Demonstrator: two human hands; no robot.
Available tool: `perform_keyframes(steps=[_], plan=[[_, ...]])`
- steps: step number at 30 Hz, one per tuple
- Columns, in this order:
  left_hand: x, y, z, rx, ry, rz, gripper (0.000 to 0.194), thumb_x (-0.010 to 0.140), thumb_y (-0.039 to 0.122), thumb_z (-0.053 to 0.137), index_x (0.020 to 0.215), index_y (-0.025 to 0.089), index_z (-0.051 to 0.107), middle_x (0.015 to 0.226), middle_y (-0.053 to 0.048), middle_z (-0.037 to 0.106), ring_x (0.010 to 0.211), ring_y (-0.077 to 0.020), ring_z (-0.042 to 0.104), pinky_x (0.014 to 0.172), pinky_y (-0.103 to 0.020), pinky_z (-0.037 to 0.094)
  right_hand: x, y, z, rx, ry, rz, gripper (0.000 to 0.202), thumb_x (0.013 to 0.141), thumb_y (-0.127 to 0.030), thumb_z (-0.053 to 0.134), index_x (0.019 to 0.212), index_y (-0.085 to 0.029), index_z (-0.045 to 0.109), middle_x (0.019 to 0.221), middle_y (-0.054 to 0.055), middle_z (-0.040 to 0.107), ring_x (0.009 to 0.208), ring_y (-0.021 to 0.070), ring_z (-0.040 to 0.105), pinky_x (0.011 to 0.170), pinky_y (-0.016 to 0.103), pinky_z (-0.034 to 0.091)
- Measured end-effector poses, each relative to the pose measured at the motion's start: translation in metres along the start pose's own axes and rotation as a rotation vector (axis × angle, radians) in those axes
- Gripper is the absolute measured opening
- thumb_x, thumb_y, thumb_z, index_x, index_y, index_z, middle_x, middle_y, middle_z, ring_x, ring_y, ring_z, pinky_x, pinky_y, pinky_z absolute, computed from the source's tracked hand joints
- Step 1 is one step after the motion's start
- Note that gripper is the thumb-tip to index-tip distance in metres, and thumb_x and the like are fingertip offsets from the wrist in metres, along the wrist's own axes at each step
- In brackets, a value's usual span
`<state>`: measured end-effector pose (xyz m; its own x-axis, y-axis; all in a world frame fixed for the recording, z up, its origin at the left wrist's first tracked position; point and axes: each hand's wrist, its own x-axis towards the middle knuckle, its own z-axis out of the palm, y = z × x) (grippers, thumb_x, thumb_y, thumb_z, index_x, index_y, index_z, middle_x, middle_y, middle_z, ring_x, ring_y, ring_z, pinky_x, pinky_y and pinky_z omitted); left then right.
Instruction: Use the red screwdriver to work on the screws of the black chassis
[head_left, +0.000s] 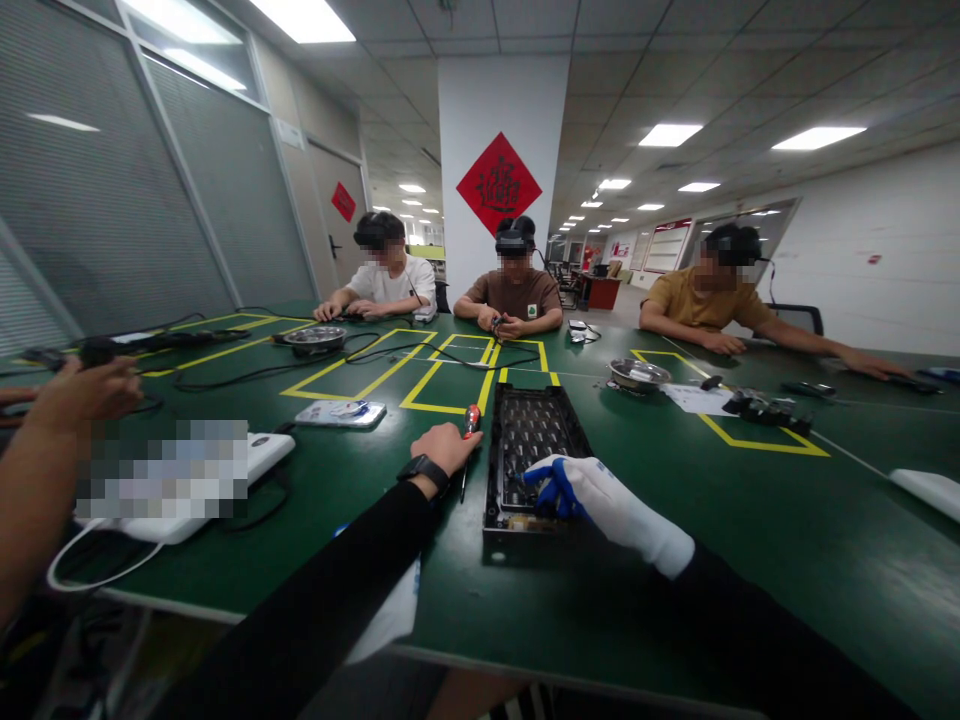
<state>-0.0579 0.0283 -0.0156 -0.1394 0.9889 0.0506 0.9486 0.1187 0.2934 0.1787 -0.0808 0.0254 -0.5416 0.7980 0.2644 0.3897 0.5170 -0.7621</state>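
The black case [495,460] lies flat on the green table [720,600] right in front of me, its long side pointing away from me. My right hand [574,488], in a white and blue glove, is nearer: its bent fingers are over the close end, but I can't tell if they pinch anything. My bare left hand [444,450] is just beside the case, on its left, curled round a red screwdriver [472,418] with its tip toward me. Farther left is a phone [341,414].
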Motion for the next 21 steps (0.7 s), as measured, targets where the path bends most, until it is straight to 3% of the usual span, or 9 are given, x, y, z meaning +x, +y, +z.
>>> perform_keyframes(steps=[5,7,10,12,14,16,19,21], plan=[[-0.004,0.002,-0.001,0.005,0.017,-0.003,0.071,0.07,0.074,0.027,0.085,0.017,0.065,0.095,-0.016,0.065,0.084,-0.0304,0.061,0.064,-0.034,0.043,-0.001,-0.001,0.002,0.134,0.047,0.03,0.05,0.09,-0.045,0.021,0.111,-0.016,0.057,0.08,0.006,0.063,0.067,0.0136,0.056,0.06,0.026,0.044],[-0.004,0.003,0.0,0.005,0.017,-0.006,0.069,0.072,0.072,0.026,0.086,0.016,0.065,0.094,-0.016,0.065,0.084,-0.0302,0.061,0.064,-0.034,0.043,0.003,-0.003,-0.001,0.197,0.178,0.064,0.048,0.089,-0.045,0.024,0.112,-0.016,0.055,0.081,0.006,0.064,0.064,0.0131,0.056,0.057,0.025,0.044],[-0.004,0.003,0.001,0.011,0.016,-0.008,0.066,0.074,0.069,0.027,0.088,0.016,0.065,0.095,-0.016,0.065,0.085,-0.0292,0.061,0.065,-0.033,0.043,0.014,-0.003,-0.01,0.194,0.429,0.097,0.041,0.083,-0.043,0.043,0.112,-0.017,0.054,0.087,0.007,0.065,0.069,0.0135,0.057,0.062,0.026,0.045],[-0.002,0.003,0.001,0.015,0.015,-0.014,0.065,0.074,0.068,0.028,0.089,0.016,0.065,0.096,-0.016,0.064,0.086,-0.0285,0.06,0.066,-0.032,0.043,0.024,0.001,-0.018,0.135,0.483,0.112,0.039,0.075,-0.039,0.054,0.108,-0.017,0.056,0.089,0.006,0.065,0.073,0.0143,0.058,0.067,0.028,0.045],[-0.001,0.003,0.002,0.018,0.012,-0.025,0.065,0.075,0.068,0.028,0.09,0.016,0.065,0.097,-0.016,0.064,0.087,-0.0283,0.06,0.067,-0.032,0.043,0.035,0.009,-0.023,0.018,0.419,0.127,0.034,0.072,-0.036,0.057,0.101,-0.018,0.06,0.085,0.004,0.066,0.071,0.0144,0.058,0.067,0.028,0.045],[-0.001,0.002,0.001,0.019,0.008,-0.028,0.066,0.075,0.068,0.027,0.089,0.016,0.065,0.096,-0.016,0.064,0.086,-0.0285,0.06,0.066,-0.032,0.043,0.047,0.016,-0.024,-0.137,0.272,0.121,0.027,0.072,-0.034,0.056,0.094,-0.019,0.064,0.08,0.003,0.066,0.069,0.0143,0.058,0.067,0.028,0.044],[-0.002,0.002,0.0,0.017,0.008,0.012,0.065,0.076,0.067,0.027,0.087,0.016,0.065,0.095,-0.015,0.065,0.085,-0.0283,0.061,0.065,-0.031,0.043,0.068,0.026,-0.018,-0.382,0.035,0.13,0.022,0.073,-0.035,0.055,0.083,-0.019,0.067,0.077,0.002,0.065,0.067,0.015,0.057,0.066,0.027,0.043],[-0.003,0.002,0.001,0.015,0.013,0.06,0.063,0.076,0.066,0.028,0.086,0.017,0.065,0.094,-0.015,0.065,0.084,-0.0277,0.061,0.064,-0.031,0.043,0.084,0.031,-0.011,-0.54,-0.028,0.156,0.024,0.072,-0.038,0.055,0.084,-0.02,0.067,0.082,0.004,0.065,0.073,0.0165,0.057,0.068,0.026,0.042]])
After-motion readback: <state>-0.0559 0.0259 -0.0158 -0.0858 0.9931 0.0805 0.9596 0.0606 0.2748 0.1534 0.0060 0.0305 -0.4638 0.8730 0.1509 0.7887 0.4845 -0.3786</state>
